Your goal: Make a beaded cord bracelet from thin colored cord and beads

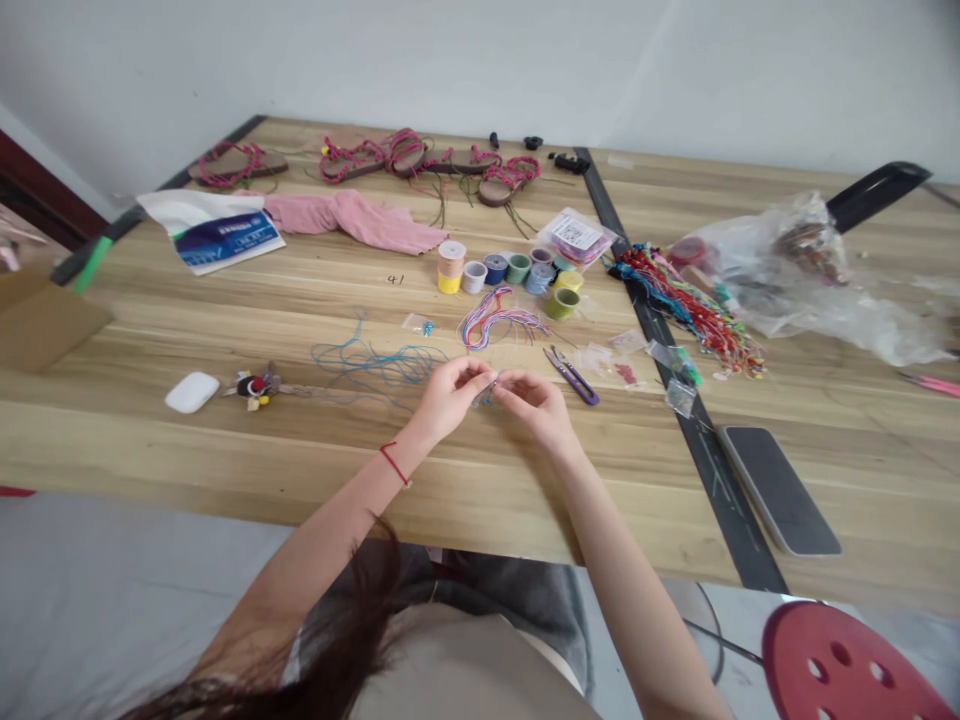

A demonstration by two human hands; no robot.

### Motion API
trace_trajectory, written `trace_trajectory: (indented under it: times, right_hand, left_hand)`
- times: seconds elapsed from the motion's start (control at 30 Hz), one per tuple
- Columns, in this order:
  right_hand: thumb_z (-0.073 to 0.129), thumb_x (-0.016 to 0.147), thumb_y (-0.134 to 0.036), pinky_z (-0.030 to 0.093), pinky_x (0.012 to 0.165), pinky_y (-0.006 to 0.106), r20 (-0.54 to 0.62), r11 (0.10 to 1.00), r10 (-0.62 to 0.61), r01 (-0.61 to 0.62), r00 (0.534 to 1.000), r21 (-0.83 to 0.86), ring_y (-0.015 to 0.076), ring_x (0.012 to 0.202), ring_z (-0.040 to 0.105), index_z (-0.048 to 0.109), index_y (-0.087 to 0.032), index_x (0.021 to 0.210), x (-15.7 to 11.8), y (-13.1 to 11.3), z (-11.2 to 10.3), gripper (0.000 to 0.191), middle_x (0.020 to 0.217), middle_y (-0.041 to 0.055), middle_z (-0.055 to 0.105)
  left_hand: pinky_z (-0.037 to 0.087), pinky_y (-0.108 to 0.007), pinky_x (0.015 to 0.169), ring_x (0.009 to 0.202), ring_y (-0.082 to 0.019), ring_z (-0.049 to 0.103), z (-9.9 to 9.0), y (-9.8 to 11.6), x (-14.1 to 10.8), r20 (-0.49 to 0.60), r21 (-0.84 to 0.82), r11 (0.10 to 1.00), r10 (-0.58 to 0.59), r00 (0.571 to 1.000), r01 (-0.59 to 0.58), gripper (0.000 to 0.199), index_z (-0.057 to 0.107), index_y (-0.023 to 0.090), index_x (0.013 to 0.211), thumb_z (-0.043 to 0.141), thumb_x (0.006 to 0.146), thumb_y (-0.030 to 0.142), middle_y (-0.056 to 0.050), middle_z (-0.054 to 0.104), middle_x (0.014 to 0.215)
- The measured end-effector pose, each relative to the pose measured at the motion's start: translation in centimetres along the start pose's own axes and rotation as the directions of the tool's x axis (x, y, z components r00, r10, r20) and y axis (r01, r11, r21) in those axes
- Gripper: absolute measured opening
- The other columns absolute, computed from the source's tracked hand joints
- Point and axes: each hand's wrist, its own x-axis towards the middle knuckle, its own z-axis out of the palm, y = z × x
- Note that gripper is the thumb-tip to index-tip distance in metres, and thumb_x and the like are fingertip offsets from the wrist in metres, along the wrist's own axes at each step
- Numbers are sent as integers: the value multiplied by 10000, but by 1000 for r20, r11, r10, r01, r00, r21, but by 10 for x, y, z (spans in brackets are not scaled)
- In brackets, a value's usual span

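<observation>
My left hand point(451, 395) and my right hand point(534, 400) meet over the wooden table, thumbs and fingers pinched close together. Between the fingertips is a thin blue cord point(486, 397), partly hidden by the fingers. Loose blue cords point(375, 362) lie spread to the left of my left hand. Purple-handled thread snips point(573, 378) rest just right of my right hand. Beyond the hands lies a bundle of pink, white and purple threads point(491, 318). A small bag with blue beads point(427, 327) is near it.
Several thread spools point(517, 267) stand behind the threads. A pile of colourful braided cords point(690, 310) lies at the right, by a plastic bag point(787, 270). A phone point(780, 490), a white case point(192, 392), a keychain point(255, 387) and corded sandals point(409, 155) also lie on the table.
</observation>
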Motion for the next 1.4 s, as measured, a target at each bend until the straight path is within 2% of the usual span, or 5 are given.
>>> trace_trajectory:
  times: [0.3, 0.67, 0.77, 1.13, 1.4]
  right_hand:
    - [827, 611, -440, 501, 669, 286, -19, 999, -36, 35, 999, -16, 138, 662, 607, 680, -216, 697, 0, 1, 1, 281, 723, 7, 692]
    - [804, 646, -435, 510, 722, 329, -27, 995, -96, 96, 995, -2, 163, 715, 635, 664, -238, 714, 2, -1, -4, 251, 775, 14, 699]
    - [823, 604, -433, 509, 699, 325, -103, 998, -68, 68, 992, 3, 160, 697, 621, 673, -236, 683, 3, 0, -7, 259, 767, 15, 701]
    - [860, 549, -400, 510, 638, 306, -96, 998, -39, 44, 995, 44, 149, 641, 615, 711, -241, 661, 1, 0, -4, 245, 701, 9, 711]
    - [854, 557, -412, 510, 588, 296, -85, 998, -19, 24, 996, 59, 138, 570, 611, 710, -230, 678, 1, 0, -4, 262, 694, 10, 719]
  left_hand:
    - [397, -246, 651, 659, -103, 504, 0, -2, 1, 20, -8, 1000, -5, 1000, 5, 294, 587, 147, 752, 708, 735, 415, 7, 579, 709]
    - [382, -241, 627, 624, -76, 444, -2, 3, 3, 150, -446, 870, -158, 976, 209, 436, 512, 154, 646, 801, 628, 479, 33, 467, 649]
    - [385, -241, 623, 610, -72, 445, -10, 6, 6, 35, -398, 910, -116, 993, 121, 376, 559, 152, 666, 792, 660, 446, 30, 498, 656]
    - [437, -235, 639, 616, -75, 546, -8, 0, 8, 3, -303, 937, -181, 984, 173, 435, 670, 135, 760, 834, 559, 484, 12, 636, 672]
    - [472, -245, 707, 755, -112, 608, -8, -1, 6, -59, -127, 987, -110, 992, 102, 322, 683, 148, 859, 788, 655, 374, -39, 698, 861]
